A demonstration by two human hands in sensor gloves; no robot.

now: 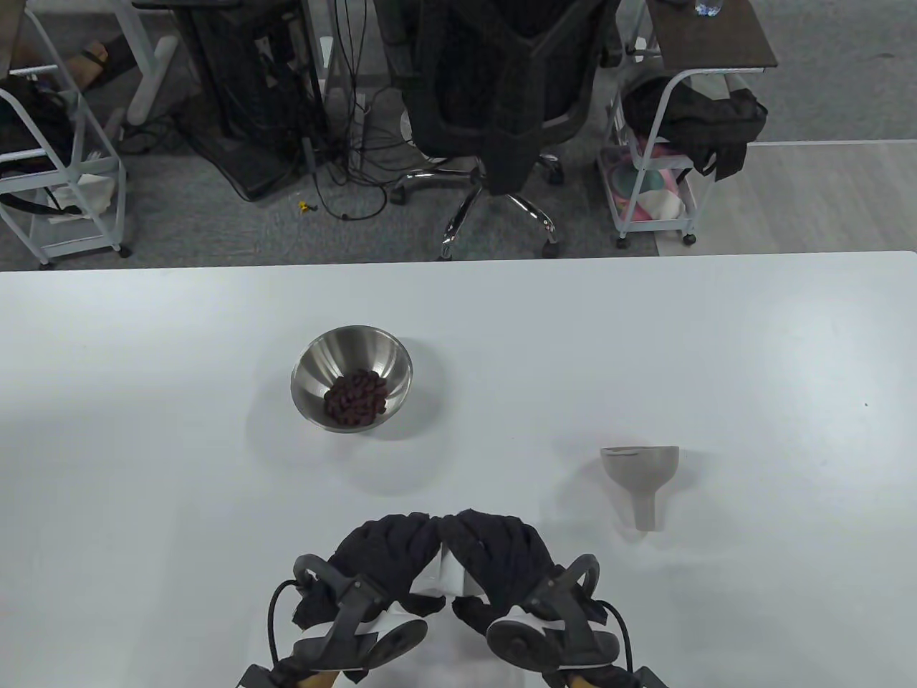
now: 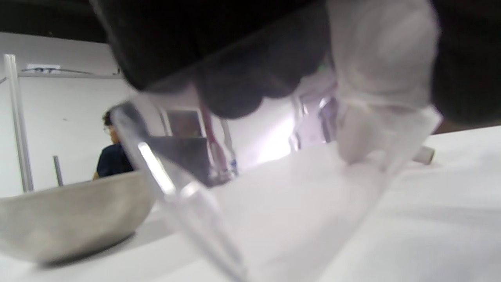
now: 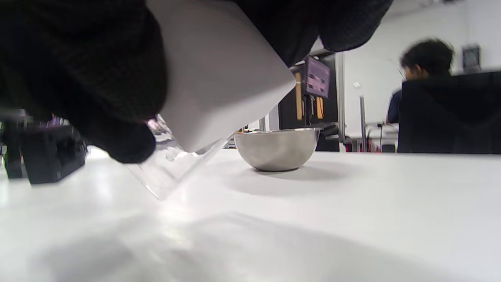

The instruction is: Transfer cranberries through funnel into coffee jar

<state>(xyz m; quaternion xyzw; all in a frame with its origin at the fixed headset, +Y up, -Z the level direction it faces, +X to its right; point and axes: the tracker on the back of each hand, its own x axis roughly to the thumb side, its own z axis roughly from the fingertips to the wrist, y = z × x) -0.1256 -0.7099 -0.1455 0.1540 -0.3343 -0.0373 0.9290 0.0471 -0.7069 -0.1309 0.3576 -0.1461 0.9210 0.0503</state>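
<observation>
A steel bowl [image 1: 351,376] with dark red cranberries [image 1: 354,398] stands at mid table; it also shows in the right wrist view [image 3: 276,149] and the left wrist view [image 2: 70,215]. A grey funnel [image 1: 642,476] lies on its side to the right. Near the front edge both gloved hands hold a clear glass jar with a white label [image 1: 445,573], tilted above the table. My left hand [image 1: 383,555] grips its clear body [image 2: 274,196]. My right hand [image 1: 501,555] grips its labelled part [image 3: 219,78]. The hands hide most of the jar.
The white table [image 1: 716,344] runs wide to both sides. Beyond its far edge stand an office chair [image 1: 501,93], wire carts [image 1: 659,165] and cables on the floor. A person is blurred in the background of the wrist views [image 3: 426,70].
</observation>
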